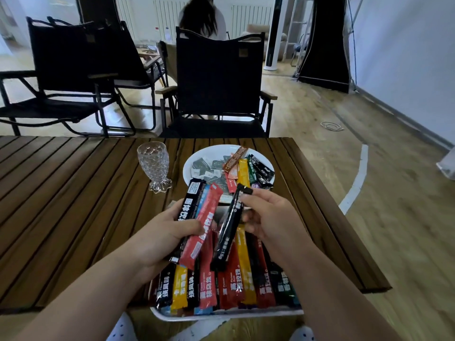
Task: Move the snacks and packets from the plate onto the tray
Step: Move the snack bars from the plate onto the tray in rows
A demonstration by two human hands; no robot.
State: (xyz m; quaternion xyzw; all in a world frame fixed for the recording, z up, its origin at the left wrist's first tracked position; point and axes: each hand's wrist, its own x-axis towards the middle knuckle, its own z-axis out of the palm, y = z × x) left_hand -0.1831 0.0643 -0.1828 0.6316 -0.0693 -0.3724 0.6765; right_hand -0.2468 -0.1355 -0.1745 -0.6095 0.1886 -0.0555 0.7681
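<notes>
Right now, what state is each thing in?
left hand, grips a bundle of stick packets above the tray
right hand, pinches one black stick packet
plate, partly full of packets and sachets
tray, lined with stick packets
glass, upright, looks empty

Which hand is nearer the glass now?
Left. The left hand, gripping packets, sits just right of the glass, nearer the camera; the right hand, pinching a black packet, is farther right.
</notes>
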